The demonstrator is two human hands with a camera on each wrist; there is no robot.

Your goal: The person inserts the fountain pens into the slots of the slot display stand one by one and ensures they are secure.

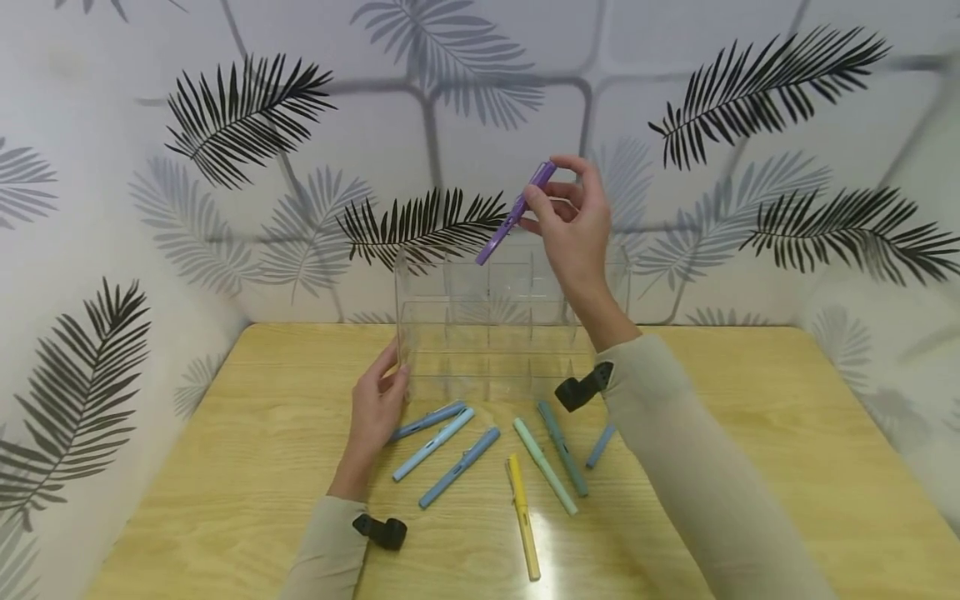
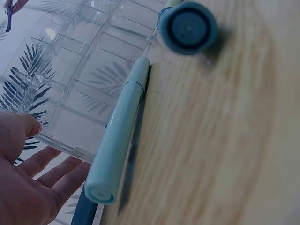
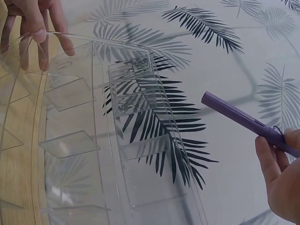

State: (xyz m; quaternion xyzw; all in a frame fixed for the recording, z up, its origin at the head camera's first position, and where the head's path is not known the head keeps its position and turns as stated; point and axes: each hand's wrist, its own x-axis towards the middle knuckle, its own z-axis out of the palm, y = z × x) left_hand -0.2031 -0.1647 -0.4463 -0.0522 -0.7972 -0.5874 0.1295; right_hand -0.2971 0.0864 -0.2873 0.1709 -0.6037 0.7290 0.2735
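A purple pen (image 1: pixel 517 213) is pinched slantwise in my right hand (image 1: pixel 576 218), above the upper part of a clear plastic divided organizer (image 1: pixel 510 337). In the right wrist view the purple pen (image 3: pixel 236 114) points toward the organizer (image 3: pixel 70 145), clear of its walls. My left hand (image 1: pixel 380 400) grips the organizer's left side near the table. The left wrist view has the left hand (image 2: pixel 33 187) with its thumb on one side of the clear wall and its fingers on the other. No pen shows in the organizer's compartments.
On the wooden table (image 1: pixel 285 392) before the organizer lie blue pens (image 1: pixel 459 468), a light blue pen (image 1: pixel 433 444), a light green pen (image 1: pixel 545 465), a dark green pen (image 1: pixel 562 448) and a yellow pen (image 1: pixel 523 517). The right forearm partly covers one blue pen (image 1: pixel 601 446). A leaf-patterned wall stands behind.
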